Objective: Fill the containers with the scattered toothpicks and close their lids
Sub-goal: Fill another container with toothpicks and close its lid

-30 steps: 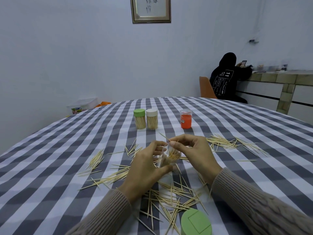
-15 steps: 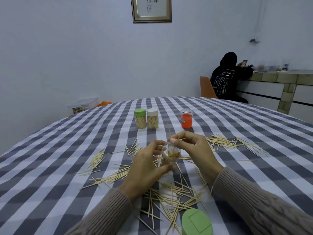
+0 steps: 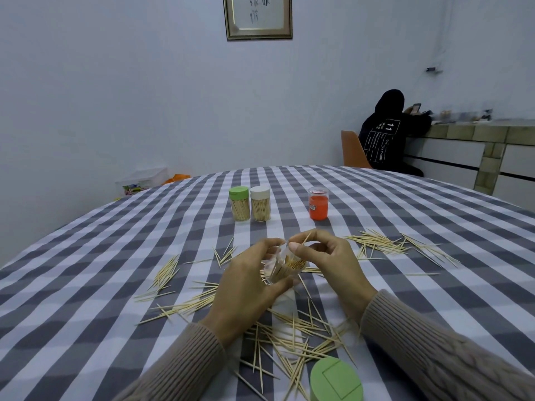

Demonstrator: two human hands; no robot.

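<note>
My left hand (image 3: 249, 282) grips a clear open container (image 3: 282, 269) partly filled with toothpicks, held tilted above the checked tablecloth. My right hand (image 3: 327, 261) pinches a toothpick (image 3: 306, 238) at the container's mouth. Loose toothpicks (image 3: 292, 340) lie scattered below my hands, with more piles to the left (image 3: 166, 272) and to the right (image 3: 382, 244). A green lid (image 3: 335, 382) lies near the front edge. At the back stand two closed full containers, one with a green lid (image 3: 239, 204) and one with a white lid (image 3: 260, 203).
An orange-filled clear jar (image 3: 318, 204) stands right of the two closed containers. A person in black sits on an orange chair (image 3: 351, 149) beyond the table. A plastic box (image 3: 142, 180) sits on the floor at the far left.
My right hand has lowered the toothpick it pinches, from pointing up and away to angled at the container's mouth. My left hand keeps holding the container in the same place.
</note>
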